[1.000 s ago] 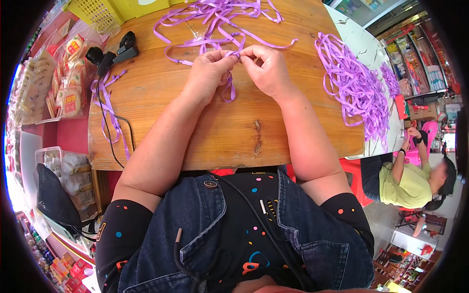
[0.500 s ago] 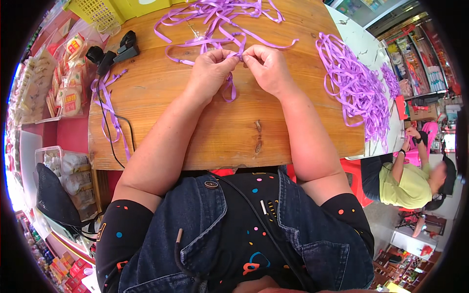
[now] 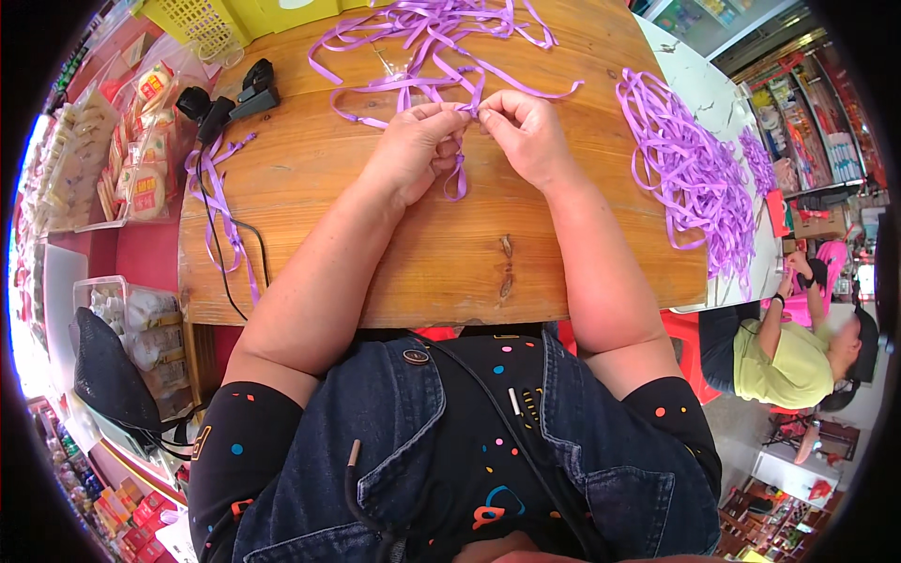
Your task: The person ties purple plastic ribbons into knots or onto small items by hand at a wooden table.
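Over the far middle of the wooden table (image 3: 422, 253), my left hand (image 3: 416, 148) and my right hand (image 3: 531, 139) meet, their fingertips pinched on one purple ribbon (image 3: 456, 183). A small loop of it hangs below the fingers, and another part rises above them. Whether the pinched part is knotted is too small to tell. The left hand's lower fingers are curled in. Just beyond my hands lies a loose tangle of purple ribbons (image 3: 450, 42), with some strands trailing left and right.
A large heap of purple ribbons (image 3: 690, 164) covers the table's right side. At the left lie black clip-like devices (image 3: 235, 98) with a cable and more ribbon strands (image 3: 221, 202). A yellow basket (image 3: 188, 23) stands far left, near packaged snacks (image 3: 145, 150). Another person (image 3: 788, 352) sits at the right.
The view has shifted slightly, moving everything a little right and down in the picture. My fingertips remain together on the ribbon, with small finger movements; more of the left hand's curled fingers shows.
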Available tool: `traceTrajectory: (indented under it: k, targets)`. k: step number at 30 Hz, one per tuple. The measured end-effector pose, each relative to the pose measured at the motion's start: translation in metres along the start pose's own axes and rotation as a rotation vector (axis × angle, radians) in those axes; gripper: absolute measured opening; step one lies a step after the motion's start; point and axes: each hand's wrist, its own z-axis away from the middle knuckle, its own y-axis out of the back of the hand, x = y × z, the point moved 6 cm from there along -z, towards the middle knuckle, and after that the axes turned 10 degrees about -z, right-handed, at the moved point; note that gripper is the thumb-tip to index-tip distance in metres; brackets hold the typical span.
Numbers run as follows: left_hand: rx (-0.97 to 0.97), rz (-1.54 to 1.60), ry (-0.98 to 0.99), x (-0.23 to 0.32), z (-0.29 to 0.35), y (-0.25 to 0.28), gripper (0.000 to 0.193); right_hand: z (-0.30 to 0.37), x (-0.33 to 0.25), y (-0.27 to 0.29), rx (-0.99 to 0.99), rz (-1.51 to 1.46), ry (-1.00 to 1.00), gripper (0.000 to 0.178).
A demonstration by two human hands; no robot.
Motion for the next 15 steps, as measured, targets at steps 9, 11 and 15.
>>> traceTrajectory:
  k: [9,11,15]
  targets:
    - [0.030,-0.007,-0.012,-0.002,-0.002,0.001,0.005,0.003,-0.015,-0.003,0.124,0.222,0.167,0.007]
    - [0.038,-0.013,-0.013,-0.001,-0.002,0.002,0.005,0.004,-0.017,-0.003,0.121,0.232,0.164,0.007]
    - [0.059,-0.097,-0.044,0.000,-0.001,0.002,0.006,0.004,-0.015,0.000,0.104,0.229,0.139,0.007]
